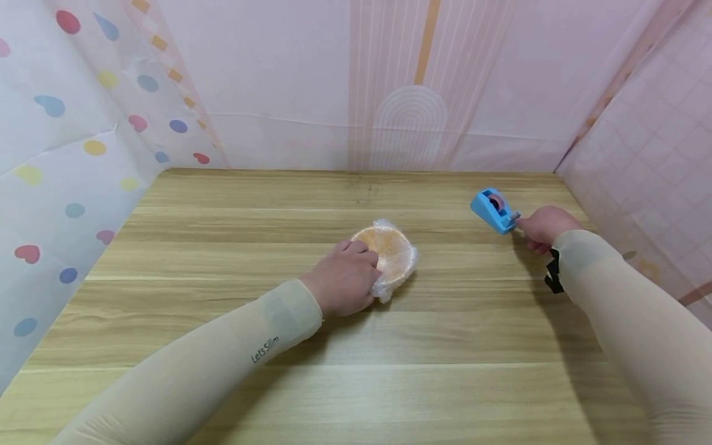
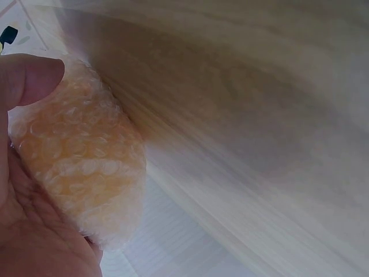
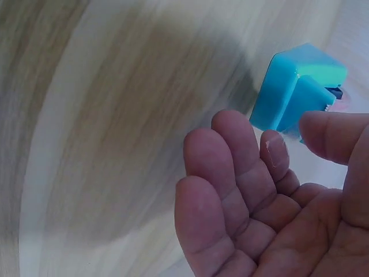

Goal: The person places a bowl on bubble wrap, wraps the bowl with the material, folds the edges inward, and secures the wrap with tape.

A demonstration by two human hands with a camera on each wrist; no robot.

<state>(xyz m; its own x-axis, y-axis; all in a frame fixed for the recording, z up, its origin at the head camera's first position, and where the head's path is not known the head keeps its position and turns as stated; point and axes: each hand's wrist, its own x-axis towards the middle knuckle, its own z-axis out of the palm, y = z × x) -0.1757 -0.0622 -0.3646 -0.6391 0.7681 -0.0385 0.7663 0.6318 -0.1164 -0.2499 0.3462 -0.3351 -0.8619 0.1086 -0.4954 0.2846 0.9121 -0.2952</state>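
My left hand (image 1: 346, 278) grips a round, orange-tan object in clear bubble wrap (image 1: 396, 253) near the middle of the wooden table. In the left wrist view the thumb lies over the wrap (image 2: 86, 156) and the palm is against its other side; what is inside cannot be made out. My right hand (image 1: 547, 225) is at the front end of a blue tape dispenser (image 1: 492, 210) holding a pinkish roll. In the right wrist view the thumb and index fingertip are apart beside the dispenser's cutter, with a clear film on the index fingertip. The other fingers are loosely bent.
The wooden table (image 1: 267, 216) has patterned curtains along its back and sides. Coloured dots and hearts mark the left curtain (image 1: 61, 154); a pale pink one (image 1: 656, 167) hangs close to my right hand. A black strap (image 1: 553, 273) hangs at the right wrist.
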